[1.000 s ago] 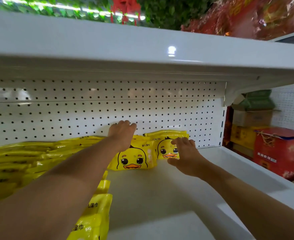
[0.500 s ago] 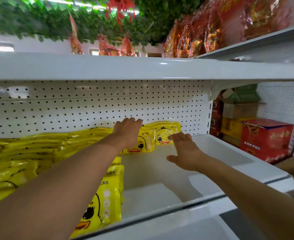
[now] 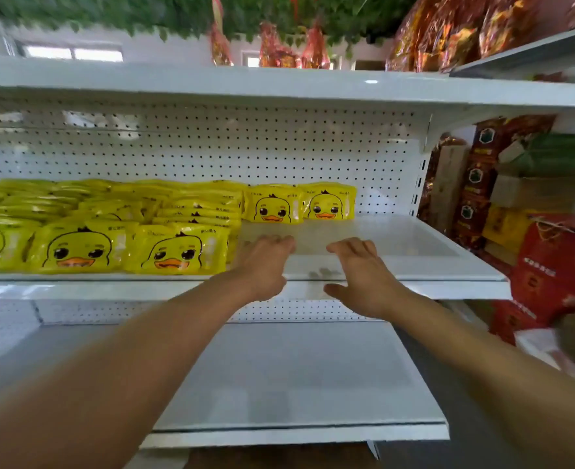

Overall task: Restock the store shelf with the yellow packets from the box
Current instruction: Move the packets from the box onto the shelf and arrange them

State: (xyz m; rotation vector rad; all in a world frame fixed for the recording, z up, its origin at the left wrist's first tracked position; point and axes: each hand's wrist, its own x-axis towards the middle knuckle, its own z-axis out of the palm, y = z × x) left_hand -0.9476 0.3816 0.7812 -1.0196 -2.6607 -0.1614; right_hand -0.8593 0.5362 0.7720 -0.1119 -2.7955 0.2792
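A white metal shelf (image 3: pixel 397 262) with a perforated back panel (image 3: pixel 211 154) spans the middle of the frame. Yellow duck-face packets (image 3: pixel 174 248) fill its left and centre part, standing in rows from the front edge back to the panel. Two more duck-face packets (image 3: pixel 274 204) stand upright side by side at the back, right of centre, against the panel. The right part of the shelf is bare white. Below it, in the lower centre of the frame, a second white shelf (image 3: pixel 296 374) juts out.

red gift box (image 3: pixel 556 265) right | green vines (image 3: pixel 143 11) overhead | foil bags (image 3: pixel 448 32) top
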